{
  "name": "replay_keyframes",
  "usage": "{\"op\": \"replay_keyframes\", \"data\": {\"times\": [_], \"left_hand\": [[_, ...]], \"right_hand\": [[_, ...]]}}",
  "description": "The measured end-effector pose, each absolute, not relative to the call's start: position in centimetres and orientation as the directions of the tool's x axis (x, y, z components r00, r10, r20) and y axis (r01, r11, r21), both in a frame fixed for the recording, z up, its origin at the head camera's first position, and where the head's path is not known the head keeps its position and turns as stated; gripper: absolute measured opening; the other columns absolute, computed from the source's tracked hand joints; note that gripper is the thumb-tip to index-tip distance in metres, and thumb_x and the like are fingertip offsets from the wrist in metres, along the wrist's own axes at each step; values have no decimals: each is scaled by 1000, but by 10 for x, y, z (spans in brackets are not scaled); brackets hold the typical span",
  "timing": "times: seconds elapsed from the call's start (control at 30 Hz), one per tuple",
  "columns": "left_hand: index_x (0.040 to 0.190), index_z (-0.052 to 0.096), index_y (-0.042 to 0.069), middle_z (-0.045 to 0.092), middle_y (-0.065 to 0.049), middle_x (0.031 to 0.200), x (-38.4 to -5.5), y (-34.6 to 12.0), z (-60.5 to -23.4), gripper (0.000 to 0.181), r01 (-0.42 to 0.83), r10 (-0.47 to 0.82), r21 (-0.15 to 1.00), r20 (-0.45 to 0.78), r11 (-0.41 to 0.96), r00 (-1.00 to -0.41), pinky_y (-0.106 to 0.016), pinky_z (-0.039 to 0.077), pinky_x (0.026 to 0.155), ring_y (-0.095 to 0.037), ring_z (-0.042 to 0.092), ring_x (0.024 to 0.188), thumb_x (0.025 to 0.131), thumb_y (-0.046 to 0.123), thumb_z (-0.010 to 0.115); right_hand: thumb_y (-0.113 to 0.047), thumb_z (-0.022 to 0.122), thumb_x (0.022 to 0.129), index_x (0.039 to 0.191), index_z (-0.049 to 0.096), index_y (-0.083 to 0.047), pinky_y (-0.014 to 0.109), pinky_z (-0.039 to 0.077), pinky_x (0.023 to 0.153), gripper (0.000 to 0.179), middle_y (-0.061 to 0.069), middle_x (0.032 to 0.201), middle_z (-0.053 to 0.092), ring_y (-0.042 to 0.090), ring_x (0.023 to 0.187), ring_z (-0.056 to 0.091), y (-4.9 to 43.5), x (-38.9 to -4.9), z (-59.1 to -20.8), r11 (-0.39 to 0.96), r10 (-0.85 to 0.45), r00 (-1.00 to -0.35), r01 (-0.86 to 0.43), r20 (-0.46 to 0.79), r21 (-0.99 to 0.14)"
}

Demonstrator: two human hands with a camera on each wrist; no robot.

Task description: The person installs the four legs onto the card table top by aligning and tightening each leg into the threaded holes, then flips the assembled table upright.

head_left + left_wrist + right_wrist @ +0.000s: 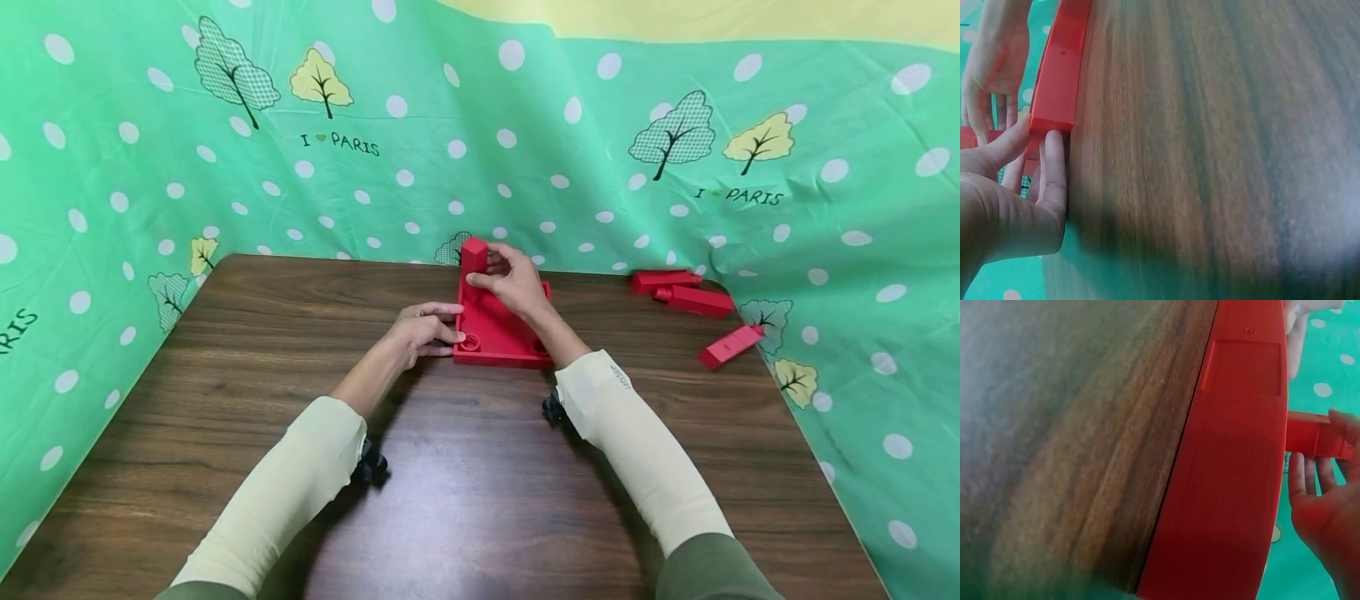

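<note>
A shallow red tray-like board (498, 329) with a raised rim lies near the table's back edge. A ring-shaped socket (470, 342) shows in its near left corner. My left hand (420, 333) grips the board's left side, thumb at the rim and fingers along the outer wall. At the far left corner a square red post (474, 262) stands upright. My right hand (513, 283) reaches over the board and holds this post between thumb and fingers. In the right wrist view the fingers flank the post (1310, 434). The post's lower end is hidden in the head view.
Three more red posts lie on the table's right: one (660, 282) at the back, another (697, 301) beside it, and a third (729, 347) nearer. They have narrower round ends. A green dotted curtain (405, 179) hangs right behind the wooden table (465, 483).
</note>
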State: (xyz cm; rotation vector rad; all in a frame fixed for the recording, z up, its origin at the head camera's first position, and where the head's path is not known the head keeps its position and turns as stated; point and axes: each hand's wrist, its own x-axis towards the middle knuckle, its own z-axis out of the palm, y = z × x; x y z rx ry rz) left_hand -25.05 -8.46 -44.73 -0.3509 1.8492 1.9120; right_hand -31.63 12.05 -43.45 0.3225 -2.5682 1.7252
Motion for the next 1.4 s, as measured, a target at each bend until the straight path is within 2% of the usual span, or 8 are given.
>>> {"op": "replay_keyframes", "data": {"times": [0.13,0.3,0.57,0.83,1.03,1.13,1.23,1.4], "left_hand": [[149,75,12,68,-14,159,-250,-85,-447,62,-488,150,873,-482,-3,-863,-25,69,70,-8,75,82,92,-10,82],[150,74,12,68,-16,158,-250,-85,-448,63,-488,153,873,-482,-5,-863,-24,68,70,-8,75,83,92,-11,82],[149,74,12,67,-15,160,-251,-84,-450,63,-492,155,870,-485,-9,-861,-25,69,71,-9,75,85,91,-11,83],[150,74,12,67,-14,160,-250,-85,-449,64,-484,158,875,-476,-16,-865,-25,69,70,-9,75,85,91,-11,82],[148,75,13,75,-14,146,-250,-84,-449,61,-484,142,875,-478,-15,-867,-26,70,72,-10,77,87,92,-10,83],[149,75,13,75,-13,146,-250,-84,-449,62,-484,148,875,-478,-11,-866,-26,70,73,-10,77,86,92,-10,83],[149,75,13,73,-13,149,-250,-85,-448,63,-486,153,874,-479,-9,-864,-26,70,73,-9,76,84,91,-10,83],[149,75,12,71,-16,152,-250,-85,-448,63,-490,153,872,-482,-16,-863,-26,70,71,-9,76,85,91,-11,83]], "right_hand": [[-21,88,97,152,69,-10,42,58,103,59,17,131,73,33,118,67,121,-318,-436,393,-191,-972,-206,139,-896],[-23,92,95,147,67,-10,45,62,111,59,15,138,73,34,129,73,120,-319,-436,364,-178,-977,-177,118,-914],[-9,90,97,143,63,-1,52,62,117,54,23,139,74,40,131,74,116,-318,-435,294,-176,-975,-185,137,-938],[-21,93,96,132,67,-3,48,64,113,48,18,131,76,35,124,75,112,-316,-433,454,-113,-981,-195,161,-869],[-29,94,95,122,64,-4,46,65,107,47,17,126,77,33,119,77,106,-314,-432,596,-65,-976,-205,207,-776],[-35,96,93,124,63,-5,47,63,105,54,16,126,77,32,119,75,105,-312,-432,619,-58,-977,-196,205,-760],[-38,98,90,134,63,-6,47,64,103,65,15,128,78,31,118,75,106,-313,-432,609,-78,-976,-209,204,-765],[-27,97,93,154,63,-5,46,66,108,73,16,138,77,33,121,76,111,-316,-434,532,-172,-960,-279,220,-800]]}}
